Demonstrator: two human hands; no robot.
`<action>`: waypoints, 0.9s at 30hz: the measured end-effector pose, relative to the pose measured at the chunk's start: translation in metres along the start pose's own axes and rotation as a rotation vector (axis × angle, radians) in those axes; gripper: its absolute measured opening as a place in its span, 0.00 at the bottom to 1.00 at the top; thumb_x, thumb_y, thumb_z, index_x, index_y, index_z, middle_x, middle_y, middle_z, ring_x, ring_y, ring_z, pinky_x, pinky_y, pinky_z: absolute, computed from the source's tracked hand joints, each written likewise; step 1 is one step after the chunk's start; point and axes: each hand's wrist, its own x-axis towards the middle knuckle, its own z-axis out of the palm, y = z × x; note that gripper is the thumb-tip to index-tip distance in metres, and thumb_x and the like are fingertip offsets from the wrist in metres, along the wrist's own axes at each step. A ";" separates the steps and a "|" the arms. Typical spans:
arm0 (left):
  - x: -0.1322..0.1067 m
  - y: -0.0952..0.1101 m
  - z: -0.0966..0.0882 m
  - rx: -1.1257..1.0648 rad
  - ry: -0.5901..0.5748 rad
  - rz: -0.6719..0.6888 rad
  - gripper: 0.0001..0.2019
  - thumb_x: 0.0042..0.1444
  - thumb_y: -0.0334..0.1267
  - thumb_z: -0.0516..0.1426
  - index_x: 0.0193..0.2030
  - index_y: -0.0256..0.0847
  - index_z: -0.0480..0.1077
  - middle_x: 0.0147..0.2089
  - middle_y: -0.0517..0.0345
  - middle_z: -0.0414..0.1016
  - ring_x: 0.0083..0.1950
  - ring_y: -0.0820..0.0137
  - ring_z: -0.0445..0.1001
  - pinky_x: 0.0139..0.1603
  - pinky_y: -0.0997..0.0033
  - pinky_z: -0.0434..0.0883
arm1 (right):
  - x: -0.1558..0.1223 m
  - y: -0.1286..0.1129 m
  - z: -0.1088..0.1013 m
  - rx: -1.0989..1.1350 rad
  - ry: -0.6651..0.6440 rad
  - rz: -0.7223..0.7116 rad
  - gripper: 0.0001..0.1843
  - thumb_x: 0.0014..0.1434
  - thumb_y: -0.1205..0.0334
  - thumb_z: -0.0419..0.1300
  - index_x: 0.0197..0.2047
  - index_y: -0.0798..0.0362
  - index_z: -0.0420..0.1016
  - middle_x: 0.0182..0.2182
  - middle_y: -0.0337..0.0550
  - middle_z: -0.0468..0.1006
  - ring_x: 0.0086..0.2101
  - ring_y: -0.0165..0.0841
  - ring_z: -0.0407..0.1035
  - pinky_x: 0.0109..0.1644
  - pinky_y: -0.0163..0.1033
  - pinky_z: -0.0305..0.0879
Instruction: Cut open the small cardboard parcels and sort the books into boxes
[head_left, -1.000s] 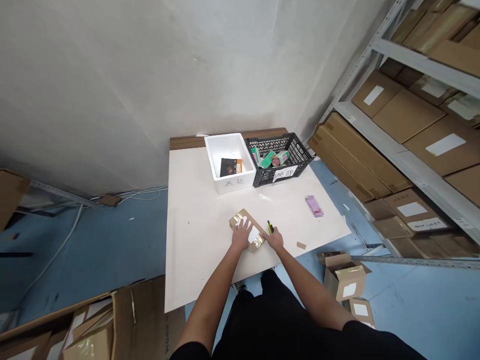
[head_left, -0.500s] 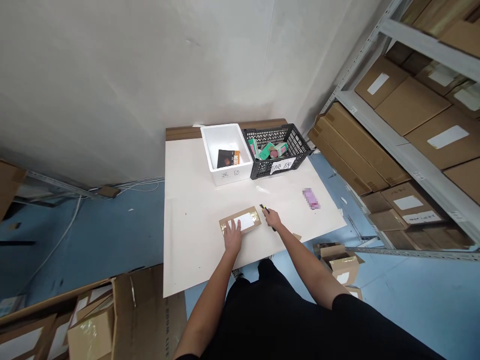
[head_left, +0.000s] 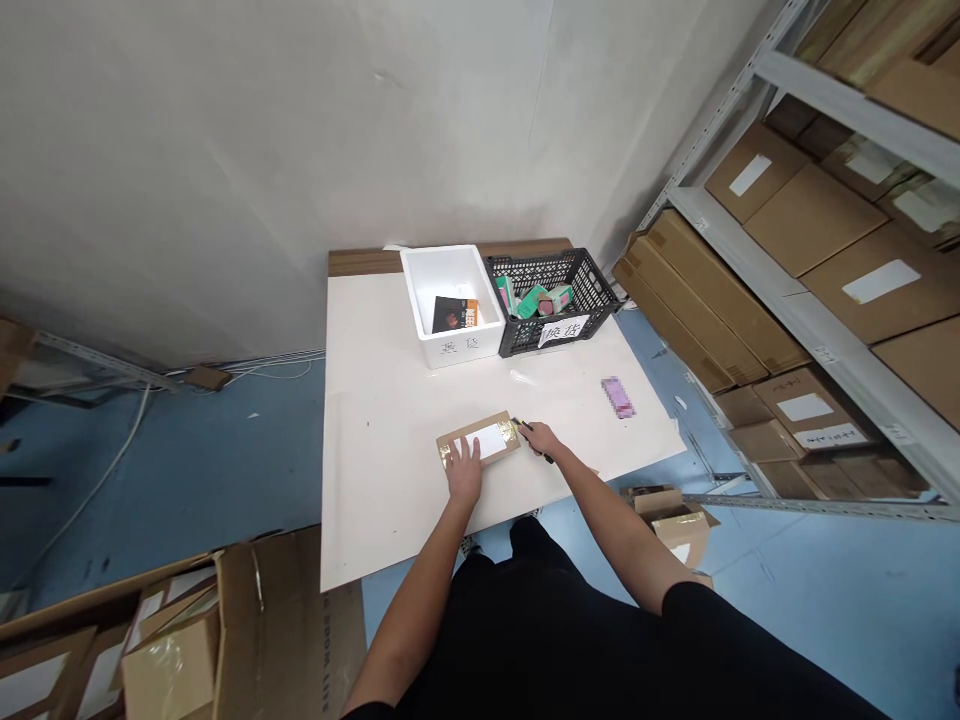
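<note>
A small cardboard box (head_left: 493, 441) with a white label and shiny tape at its ends lies flat near the table's front edge. My left hand (head_left: 464, 470) rests on its left part with fingers spread, pressing on the label side. My right hand (head_left: 539, 440) is wrapped around a black and yellow utility knife (head_left: 528, 426). The knife's tip is at the box's right end, by the tape; whether the blade touches it is too small to tell.
On the white-covered table (head_left: 375, 450) stand a white bin (head_left: 465, 350) holding a dark booklet-like item and a black crate (head_left: 555, 335) with green boxes. A blurred purple item (head_left: 618, 398) lies right. Shelves of cartons (head_left: 840, 225) rise at right; a large open carton (head_left: 285, 620) sits lower left.
My right hand has moved slightly left, bringing the knife tip to the box's right end. My left hand stays on the box. The view has shifted a little.
</note>
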 end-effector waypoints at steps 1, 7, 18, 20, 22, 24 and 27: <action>0.000 0.000 0.000 -0.002 0.002 0.000 0.31 0.71 0.41 0.52 0.79 0.45 0.56 0.80 0.40 0.56 0.81 0.42 0.48 0.75 0.36 0.57 | 0.000 0.000 -0.001 -0.004 -0.004 -0.004 0.27 0.69 0.36 0.58 0.32 0.51 0.70 0.17 0.34 0.71 0.15 0.31 0.66 0.27 0.35 0.64; -0.001 -0.001 -0.002 -0.005 0.014 0.006 0.32 0.70 0.43 0.53 0.80 0.46 0.56 0.79 0.38 0.56 0.81 0.41 0.49 0.75 0.36 0.57 | -0.007 0.006 -0.006 -0.051 -0.045 0.026 0.26 0.67 0.37 0.62 0.29 0.50 0.70 0.16 0.35 0.71 0.15 0.32 0.66 0.28 0.36 0.63; 0.015 -0.010 -0.032 -0.043 -0.043 0.025 0.28 0.69 0.47 0.53 0.75 0.48 0.64 0.71 0.40 0.68 0.77 0.44 0.55 0.71 0.40 0.62 | -0.033 0.072 -0.004 0.095 0.122 0.169 0.29 0.73 0.36 0.49 0.31 0.50 0.69 0.23 0.41 0.78 0.26 0.37 0.79 0.35 0.35 0.69; 0.027 -0.018 -0.040 -0.046 -0.043 0.051 0.30 0.67 0.48 0.56 0.75 0.50 0.62 0.72 0.42 0.67 0.78 0.47 0.53 0.71 0.43 0.62 | -0.030 0.088 -0.004 0.093 0.222 0.244 0.28 0.74 0.38 0.49 0.31 0.50 0.69 0.29 0.45 0.81 0.32 0.38 0.81 0.36 0.34 0.69; 0.037 -0.027 -0.043 -0.048 -0.073 0.058 0.37 0.64 0.50 0.60 0.78 0.50 0.56 0.77 0.44 0.62 0.80 0.47 0.50 0.72 0.46 0.60 | -0.023 0.099 -0.007 0.072 0.275 0.288 0.24 0.73 0.42 0.51 0.32 0.50 0.70 0.33 0.47 0.82 0.36 0.39 0.81 0.37 0.34 0.69; 0.044 -0.034 -0.042 -0.055 -0.122 0.053 0.42 0.62 0.53 0.61 0.79 0.50 0.52 0.79 0.45 0.58 0.80 0.48 0.51 0.73 0.49 0.57 | -0.010 0.104 -0.015 0.064 0.288 0.308 0.20 0.73 0.46 0.53 0.34 0.51 0.71 0.35 0.46 0.82 0.37 0.38 0.80 0.38 0.34 0.69; 0.045 -0.036 -0.037 -0.062 -0.147 0.007 0.42 0.62 0.54 0.61 0.79 0.50 0.51 0.77 0.45 0.62 0.76 0.51 0.58 0.73 0.54 0.56 | 0.018 0.105 -0.035 0.057 0.287 0.305 0.15 0.72 0.50 0.53 0.40 0.51 0.74 0.38 0.44 0.83 0.41 0.38 0.79 0.42 0.34 0.70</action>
